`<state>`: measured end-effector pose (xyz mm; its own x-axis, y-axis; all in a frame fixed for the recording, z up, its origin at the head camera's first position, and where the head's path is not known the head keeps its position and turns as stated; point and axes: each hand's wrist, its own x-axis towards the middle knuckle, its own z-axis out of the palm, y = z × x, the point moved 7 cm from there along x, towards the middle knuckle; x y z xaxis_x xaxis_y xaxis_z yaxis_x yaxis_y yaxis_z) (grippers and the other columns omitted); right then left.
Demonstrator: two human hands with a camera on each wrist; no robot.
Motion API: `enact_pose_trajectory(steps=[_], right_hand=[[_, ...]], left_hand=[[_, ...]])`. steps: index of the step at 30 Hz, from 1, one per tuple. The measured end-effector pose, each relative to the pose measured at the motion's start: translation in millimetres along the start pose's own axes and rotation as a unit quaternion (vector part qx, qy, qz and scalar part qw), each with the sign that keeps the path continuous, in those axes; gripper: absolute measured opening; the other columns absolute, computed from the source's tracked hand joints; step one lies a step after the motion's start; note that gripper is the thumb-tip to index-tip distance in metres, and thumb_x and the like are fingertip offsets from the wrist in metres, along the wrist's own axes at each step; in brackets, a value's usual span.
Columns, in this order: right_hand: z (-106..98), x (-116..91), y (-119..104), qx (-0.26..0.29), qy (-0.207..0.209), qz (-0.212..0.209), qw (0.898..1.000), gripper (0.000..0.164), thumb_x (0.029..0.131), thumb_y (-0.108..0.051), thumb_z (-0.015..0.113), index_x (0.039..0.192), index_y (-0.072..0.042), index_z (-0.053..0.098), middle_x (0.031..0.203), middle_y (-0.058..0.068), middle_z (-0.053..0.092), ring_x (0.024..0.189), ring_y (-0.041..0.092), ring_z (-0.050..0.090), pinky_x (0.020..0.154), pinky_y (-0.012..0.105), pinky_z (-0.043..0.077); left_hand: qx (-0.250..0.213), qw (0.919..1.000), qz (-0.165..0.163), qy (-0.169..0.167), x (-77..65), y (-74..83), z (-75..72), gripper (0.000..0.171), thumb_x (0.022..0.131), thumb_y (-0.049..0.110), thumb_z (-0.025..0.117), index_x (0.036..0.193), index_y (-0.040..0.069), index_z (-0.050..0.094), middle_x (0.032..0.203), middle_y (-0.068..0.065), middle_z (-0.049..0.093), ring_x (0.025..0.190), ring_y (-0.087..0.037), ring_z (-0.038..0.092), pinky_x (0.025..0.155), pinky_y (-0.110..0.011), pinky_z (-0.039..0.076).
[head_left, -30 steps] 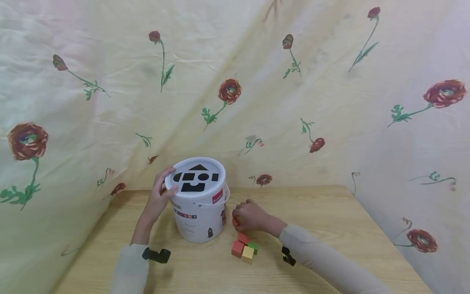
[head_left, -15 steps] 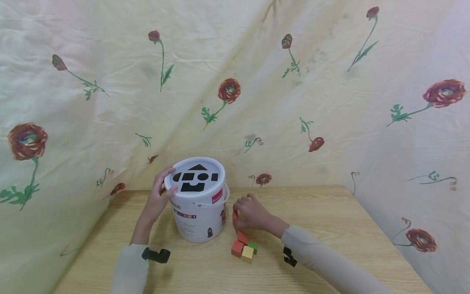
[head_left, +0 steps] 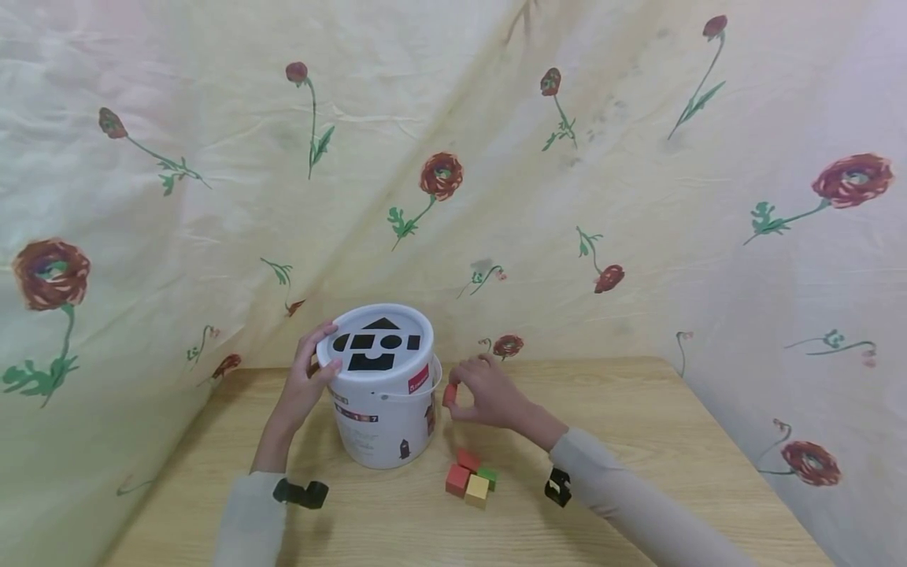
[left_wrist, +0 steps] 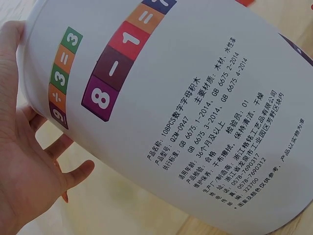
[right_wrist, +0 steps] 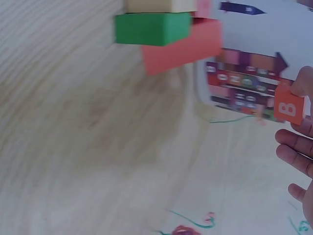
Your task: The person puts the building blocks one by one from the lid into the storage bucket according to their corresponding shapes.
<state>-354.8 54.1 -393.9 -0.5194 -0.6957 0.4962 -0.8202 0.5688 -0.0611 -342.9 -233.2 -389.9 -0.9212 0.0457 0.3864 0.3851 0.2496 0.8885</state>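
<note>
A white bucket [head_left: 379, 425] stands on the wooden table, its lid [head_left: 407, 358] cut with several black-looking shaped holes. My left hand [head_left: 306, 379] grips the lid's edge on the left side, with the thumb over the rim. The left wrist view shows that hand [left_wrist: 24, 161] beside the bucket's printed wall [left_wrist: 142, 117]. To the right of the bucket, my right hand [head_left: 489, 392] pinches a small orange-red block [head_left: 449, 395] between thumb and fingers, raised near the wire handle. A pale letter B shows on this block [right_wrist: 289, 105] in the right wrist view.
In front of the bucket, a red cube [head_left: 457, 479], a yellow cube [head_left: 477, 491], a green block [head_left: 488, 476] and a red wedge-like block [head_left: 467, 459] lie bunched together on the table [head_left: 383, 528]. Flowered cloth [head_left: 496, 205] hangs behind and at both sides.
My right hand has lifted the orange-red block from beside the small pile, upward and closer to the bucket's handle. The left hand keeps its hold on the bucket.
</note>
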Motion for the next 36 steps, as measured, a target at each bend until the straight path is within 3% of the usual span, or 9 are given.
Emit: enact_pose_trajectory(steps=[19, 28, 36], right_hand=[[-80, 37, -6, 0.019, 0.125, 0.003, 0.992, 0.029, 0.080, -0.024, 0.082, 0.100, -0.009, 0.066, 0.094, 0.002, 0.070, 0.093, 0.021, 0.062, 0.102, 0.048, 0.045], [-98, 64, -23, 0.008, 0.117, -0.007, 0.993, 0.030, 0.086, -0.029, 0.079, 0.108, -0.010, 0.068, 0.104, 0.003, 0.071, 0.104, 0.021, 0.062, 0.106, 0.047, 0.041], [-97, 80, -38, -0.048, 0.090, -0.024, 0.994, 0.030, 0.090, -0.030, 0.076, 0.112, -0.009, 0.072, 0.109, 0.005, 0.074, 0.109, 0.024, 0.064, 0.105, 0.050, 0.043]], left_hand=[[0.005, 0.9999, -0.013, 0.004, -0.9, -1.3, -0.1, 0.062, 0.098, 0.027, 0.058, 0.156, 0.020, 0.036, 0.167, -0.006, 0.017, 0.147, -0.034, 0.022, 0.116, -0.065, 0.026], [-0.002, 1.0000, -0.006, 0.004, 1.2, -2.2, -0.8, 0.062, 0.098, 0.025, 0.058, 0.156, 0.019, 0.037, 0.166, -0.007, 0.019, 0.146, -0.033, 0.023, 0.115, -0.065, 0.026], [-0.003, 1.0000, -0.002, 0.001, 0.7, -2.4, -1.1, 0.062, 0.098, 0.024, 0.057, 0.156, 0.019, 0.036, 0.166, -0.007, 0.019, 0.146, -0.033, 0.023, 0.115, -0.065, 0.026]])
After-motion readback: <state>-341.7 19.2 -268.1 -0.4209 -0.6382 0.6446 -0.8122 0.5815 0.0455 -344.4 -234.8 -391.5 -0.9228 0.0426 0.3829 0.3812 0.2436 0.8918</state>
